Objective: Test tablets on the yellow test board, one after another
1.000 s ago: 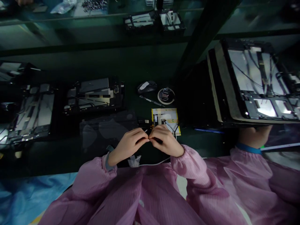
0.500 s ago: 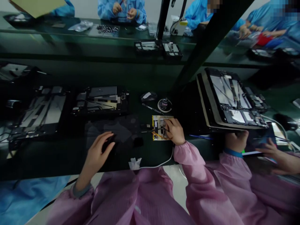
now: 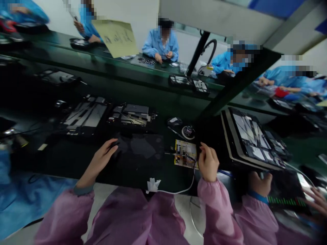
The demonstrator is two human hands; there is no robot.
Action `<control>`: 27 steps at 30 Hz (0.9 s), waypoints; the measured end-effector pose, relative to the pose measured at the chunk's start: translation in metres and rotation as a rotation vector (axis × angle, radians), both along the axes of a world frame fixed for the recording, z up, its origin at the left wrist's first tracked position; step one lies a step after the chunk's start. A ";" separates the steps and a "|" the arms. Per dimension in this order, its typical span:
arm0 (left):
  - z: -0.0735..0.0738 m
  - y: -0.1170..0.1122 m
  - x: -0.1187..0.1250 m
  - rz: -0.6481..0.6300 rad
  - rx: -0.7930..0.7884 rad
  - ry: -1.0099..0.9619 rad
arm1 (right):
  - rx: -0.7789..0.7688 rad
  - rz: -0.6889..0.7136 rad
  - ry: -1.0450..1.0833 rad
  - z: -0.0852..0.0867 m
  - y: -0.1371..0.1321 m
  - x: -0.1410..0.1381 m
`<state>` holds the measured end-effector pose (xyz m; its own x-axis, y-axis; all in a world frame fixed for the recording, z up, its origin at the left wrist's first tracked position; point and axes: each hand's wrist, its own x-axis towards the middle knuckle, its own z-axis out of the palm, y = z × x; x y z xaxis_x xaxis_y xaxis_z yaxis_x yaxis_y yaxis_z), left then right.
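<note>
Handling, apparently, of dark panel [image 3: 146, 147] on table [image 3: 168, 177]: left hand [image 3: 100, 160] at its left end, right hand [image 3: 208, 163] half-curled beside yellow-edged board [image 3: 182, 148], both grips unclear; next move likely calls for steady edge support.

I can see the left forearm [image 3: 88, 177] slanting up from the lower left of the frame, the left hand [image 3: 103, 157] pointing toward the centre, its thumb and fingertips slightly apart. Right of centre, the right hand [image 3: 209, 163] tops a near-upright right arm [image 3: 217, 207], fingers curled; their grip I cannot make out.
</note>
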<state>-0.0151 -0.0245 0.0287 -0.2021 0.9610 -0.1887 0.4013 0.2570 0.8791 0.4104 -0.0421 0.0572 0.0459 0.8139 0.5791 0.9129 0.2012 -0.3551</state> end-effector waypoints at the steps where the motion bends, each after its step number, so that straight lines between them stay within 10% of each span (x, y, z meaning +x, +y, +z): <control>1: 0.005 0.003 0.002 -0.011 0.005 -0.037 | 0.045 0.027 0.011 0.009 -0.007 -0.014; 4: 0.015 0.008 0.007 -0.026 0.044 -0.130 | -0.003 0.348 0.039 0.016 -0.022 -0.070; 8: 0.020 0.012 0.013 0.018 0.155 -0.278 | -0.104 0.661 -0.023 -0.017 -0.020 -0.136; 16: 0.014 0.043 0.014 0.190 -0.040 -0.949 | -0.080 0.609 0.048 -0.051 -0.011 -0.154; 27: 0.000 0.046 0.011 -0.107 -0.057 -0.783 | -0.058 0.617 -0.015 -0.051 -0.015 -0.156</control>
<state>-0.0036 0.0219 0.0288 0.1025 0.9522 -0.2879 -0.3034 0.3056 0.9025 0.2548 -0.0571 0.0066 -0.4512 0.7181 0.5299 0.6393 0.6744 -0.3695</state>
